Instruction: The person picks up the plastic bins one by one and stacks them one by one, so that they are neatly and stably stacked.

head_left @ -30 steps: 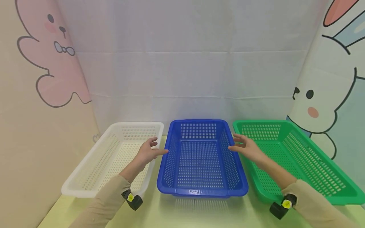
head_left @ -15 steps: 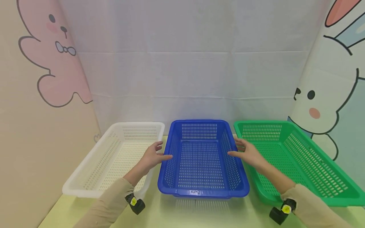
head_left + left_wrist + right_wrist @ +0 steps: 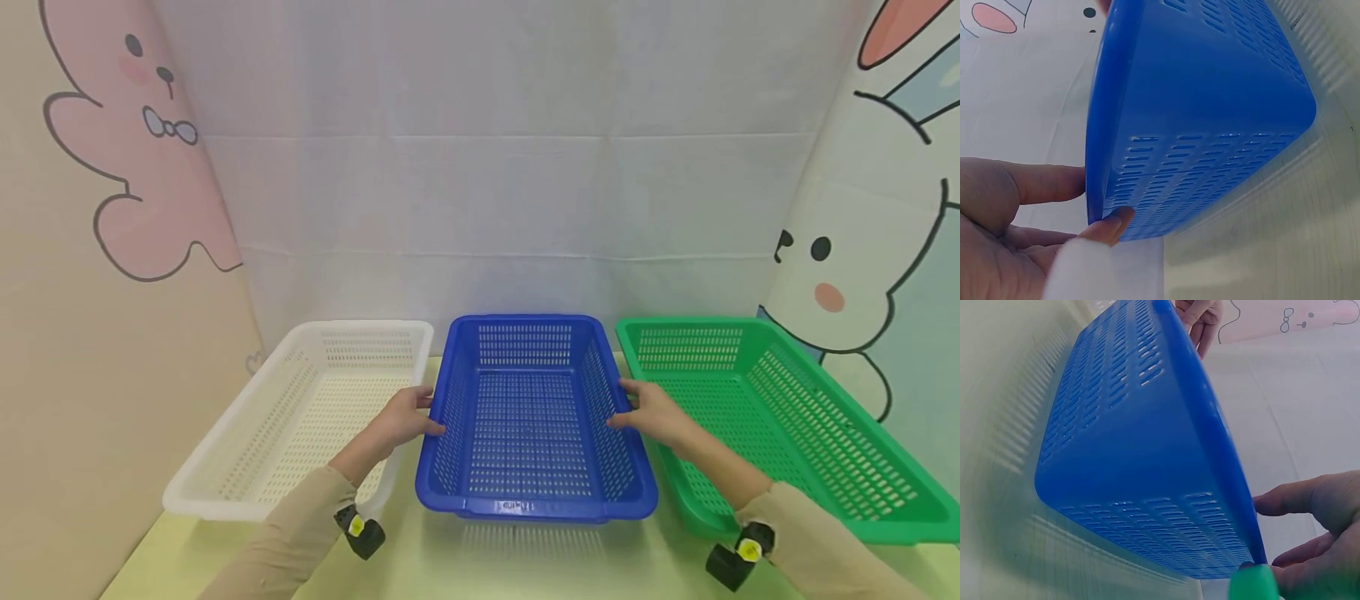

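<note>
A blue plastic basket [image 3: 525, 507] with slotted walls stands between my hands, and nothing lies in it. My left hand [image 3: 401, 417] grips its left rim, thumb over the top edge and fingers outside. In the left wrist view, a fingertip of that hand [image 3: 997, 231] rests against the slotted outer wall under the rim. On the opposite side my right hand [image 3: 656, 412] holds the right rim the same way, thumb toward the inside. The right wrist view shows that thumb [image 3: 1288, 497] at the rim's edge, with the other fingers partly hidden behind a green rim.
Close on the left stands a white basket [image 3: 202, 507], its right rim beside my left hand. A green basket [image 3: 885, 530] stands on the right, near my right wrist. All are on a pale yellow-green table [image 3: 420, 567] in front of a white cloth backdrop [image 3: 495, 192].
Both hands have come down and nearer along the side rims of the blue basket, and their fingers have closed on them. The baskets have stayed in place.
</note>
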Demonstrator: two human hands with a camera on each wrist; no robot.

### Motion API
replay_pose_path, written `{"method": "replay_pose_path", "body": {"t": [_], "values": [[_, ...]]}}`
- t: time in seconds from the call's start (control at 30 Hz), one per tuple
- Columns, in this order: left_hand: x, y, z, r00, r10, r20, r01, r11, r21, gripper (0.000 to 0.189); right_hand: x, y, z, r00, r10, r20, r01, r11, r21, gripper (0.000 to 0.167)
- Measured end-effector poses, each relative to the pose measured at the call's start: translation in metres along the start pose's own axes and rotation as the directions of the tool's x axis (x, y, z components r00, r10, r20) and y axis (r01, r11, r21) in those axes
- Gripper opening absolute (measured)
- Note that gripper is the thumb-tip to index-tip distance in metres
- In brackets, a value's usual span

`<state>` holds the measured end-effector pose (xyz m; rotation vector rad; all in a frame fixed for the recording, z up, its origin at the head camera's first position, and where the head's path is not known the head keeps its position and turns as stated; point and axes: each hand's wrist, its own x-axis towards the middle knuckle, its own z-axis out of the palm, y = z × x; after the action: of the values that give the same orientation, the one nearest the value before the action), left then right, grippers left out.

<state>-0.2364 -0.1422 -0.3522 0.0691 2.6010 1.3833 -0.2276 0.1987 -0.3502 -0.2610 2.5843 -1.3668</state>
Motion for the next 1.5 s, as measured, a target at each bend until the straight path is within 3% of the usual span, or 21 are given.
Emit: {"method": "replay_pose_path", "body": {"t": [0.13, 0.6, 0.97, 1.5], "values": [[0.001, -0.001, 0.001, 1.0, 0.012, -0.007, -0.012, 1.0, -0.009, 0.066, 0.001, 0.002, -0.002, 1.0, -0.006, 0.005, 0.006, 1.0, 0.02, 0.075], [0.007, -0.007, -0.003, 0.999, -0.034, -0.028, 0.029, 0.983, -0.179, 0.063, 0.003, 0.005, -0.006, 0.998, 0.06, -0.017, -0.057, 0.988, 0.145, 0.077], [0.004, -0.005, -0.007, 0.998, -0.067, 0.013, 0.067, 0.956, -0.284, 0.063, 0.004, 0.003, -0.011, 0.99, 0.139, 0.013, -0.138, 0.96, 0.243, 0.081], [0.005, -0.005, -0.006, 0.996, -0.083, 0.023, 0.086, 0.946, -0.312, 0.062, 0.001, 0.003, -0.013, 0.989, 0.144, 0.034, -0.148, 0.935, 0.323, 0.081]]}}
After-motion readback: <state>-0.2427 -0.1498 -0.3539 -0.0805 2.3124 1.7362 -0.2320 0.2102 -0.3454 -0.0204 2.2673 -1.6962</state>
